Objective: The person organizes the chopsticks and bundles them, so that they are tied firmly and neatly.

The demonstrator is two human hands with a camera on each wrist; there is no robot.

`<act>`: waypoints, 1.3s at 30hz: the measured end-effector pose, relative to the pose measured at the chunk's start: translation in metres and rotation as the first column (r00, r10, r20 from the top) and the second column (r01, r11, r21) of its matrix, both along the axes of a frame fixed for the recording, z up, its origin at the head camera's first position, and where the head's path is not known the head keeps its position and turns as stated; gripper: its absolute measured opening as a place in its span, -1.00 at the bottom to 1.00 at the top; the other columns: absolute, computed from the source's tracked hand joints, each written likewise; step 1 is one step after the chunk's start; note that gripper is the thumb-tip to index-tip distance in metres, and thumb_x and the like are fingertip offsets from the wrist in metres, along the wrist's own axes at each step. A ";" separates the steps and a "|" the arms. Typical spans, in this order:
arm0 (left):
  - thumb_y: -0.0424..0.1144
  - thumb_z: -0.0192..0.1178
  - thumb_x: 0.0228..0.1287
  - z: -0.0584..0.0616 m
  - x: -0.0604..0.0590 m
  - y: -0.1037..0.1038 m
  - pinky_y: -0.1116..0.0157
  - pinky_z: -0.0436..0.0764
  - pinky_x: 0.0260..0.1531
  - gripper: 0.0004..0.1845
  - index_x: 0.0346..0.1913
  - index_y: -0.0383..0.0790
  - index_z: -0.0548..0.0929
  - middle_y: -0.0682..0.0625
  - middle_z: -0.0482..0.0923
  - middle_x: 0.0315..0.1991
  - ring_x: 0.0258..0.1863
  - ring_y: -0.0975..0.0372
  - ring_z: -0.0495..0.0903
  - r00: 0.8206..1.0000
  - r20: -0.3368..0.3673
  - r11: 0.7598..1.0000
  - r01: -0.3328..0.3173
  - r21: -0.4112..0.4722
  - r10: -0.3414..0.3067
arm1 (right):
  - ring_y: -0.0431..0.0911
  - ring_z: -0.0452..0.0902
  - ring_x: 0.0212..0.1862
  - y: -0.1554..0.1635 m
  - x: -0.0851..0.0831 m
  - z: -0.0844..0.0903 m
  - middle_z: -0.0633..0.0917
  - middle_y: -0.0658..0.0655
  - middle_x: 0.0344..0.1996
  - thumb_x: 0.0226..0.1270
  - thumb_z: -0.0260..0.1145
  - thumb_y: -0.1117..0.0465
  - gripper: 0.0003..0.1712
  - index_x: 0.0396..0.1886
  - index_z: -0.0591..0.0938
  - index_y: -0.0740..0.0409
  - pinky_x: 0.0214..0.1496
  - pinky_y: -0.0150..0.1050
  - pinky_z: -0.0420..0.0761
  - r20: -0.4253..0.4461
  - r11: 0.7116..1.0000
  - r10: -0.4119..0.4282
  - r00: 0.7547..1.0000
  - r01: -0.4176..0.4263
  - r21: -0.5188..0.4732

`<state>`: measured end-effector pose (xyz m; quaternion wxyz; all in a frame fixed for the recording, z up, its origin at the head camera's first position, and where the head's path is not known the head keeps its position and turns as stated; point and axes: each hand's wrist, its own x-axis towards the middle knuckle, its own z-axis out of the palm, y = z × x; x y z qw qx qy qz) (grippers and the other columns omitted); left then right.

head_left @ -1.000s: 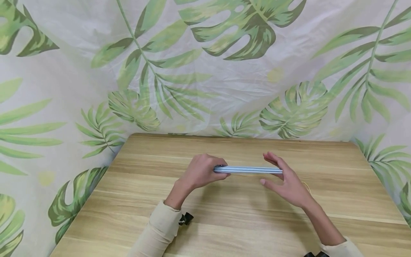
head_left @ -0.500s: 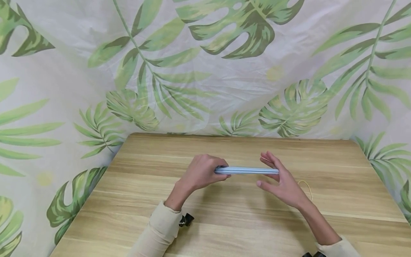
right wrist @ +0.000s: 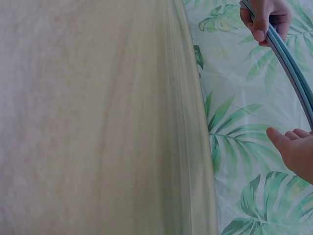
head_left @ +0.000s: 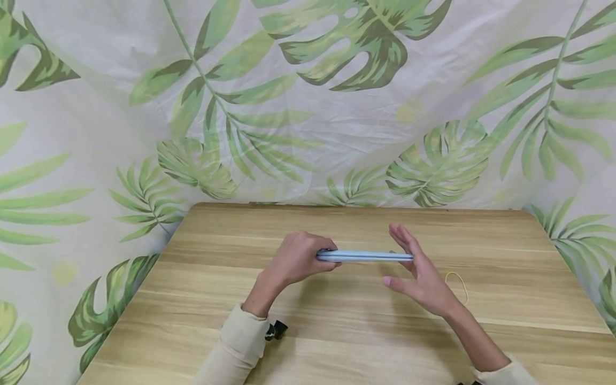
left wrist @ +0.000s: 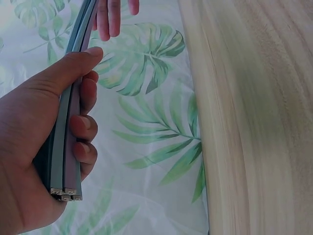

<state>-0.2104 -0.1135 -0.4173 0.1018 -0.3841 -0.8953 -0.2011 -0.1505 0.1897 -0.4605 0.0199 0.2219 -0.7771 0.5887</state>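
A bundle of thin pale-blue flat strips (head_left: 366, 256) is held level above the wooden table (head_left: 337, 337). My left hand (head_left: 295, 259) grips its left end, fingers and thumb curled round it. In the left wrist view the strips' cut ends (left wrist: 66, 193) stick out below the left hand (left wrist: 29, 137). My right hand (head_left: 414, 270) stands with straight fingers and its palm against the bundle's right end. In the right wrist view the strips (right wrist: 293, 68) run between the left hand (right wrist: 264, 17) and the right hand (right wrist: 296, 149).
A thin yellowish rubber band (head_left: 457, 286) lies on the table just right of my right hand. A leaf-printed cloth (head_left: 308, 107) hangs behind and at both sides of the table. A small black wrist mount (head_left: 276, 330) shows at my left sleeve.
My right hand has slid a little to the left against the bundle's right end, and the bundle has shifted slightly left with it. More of the rubber band now shows.
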 end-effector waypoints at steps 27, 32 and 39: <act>-0.06 0.58 0.23 -0.005 0.001 -0.001 0.44 0.47 -0.52 -0.87 -0.28 0.04 0.84 0.26 0.74 -0.44 -0.56 0.45 0.47 0.998 -0.058 0.999 -0.018 -0.046 0.015 | -0.42 0.07 0.66 -0.005 0.002 -0.003 0.06 0.37 0.73 0.39 0.43 0.42 0.20 0.80 -0.11 0.04 0.40 -0.59 0.37 -0.027 0.997 0.035 0.999 -0.037 -0.071; -0.05 0.59 0.21 -0.003 0.000 -0.002 0.43 0.43 -0.55 -0.86 -0.29 0.06 0.83 0.29 0.70 -0.48 -0.58 0.46 0.43 0.998 -0.068 1.000 -0.016 -0.025 0.014 | -0.41 0.08 0.67 -0.003 0.002 0.000 0.08 0.35 0.73 0.40 0.42 0.44 0.17 0.79 -0.08 0.09 0.41 -0.59 0.37 -0.028 0.997 0.028 0.999 -0.030 -0.075; -0.05 0.59 0.23 -0.003 0.001 0.001 0.44 0.45 -0.53 -0.86 -0.29 0.04 0.84 0.27 0.72 -0.46 -0.58 0.45 0.44 0.998 -0.060 0.999 -0.006 -0.037 0.004 | -0.40 0.10 0.67 -0.005 0.002 -0.002 0.10 0.37 0.72 0.41 0.41 0.44 0.09 0.76 -0.01 0.19 0.43 -0.56 0.40 -0.026 0.995 0.055 0.998 -0.057 -0.086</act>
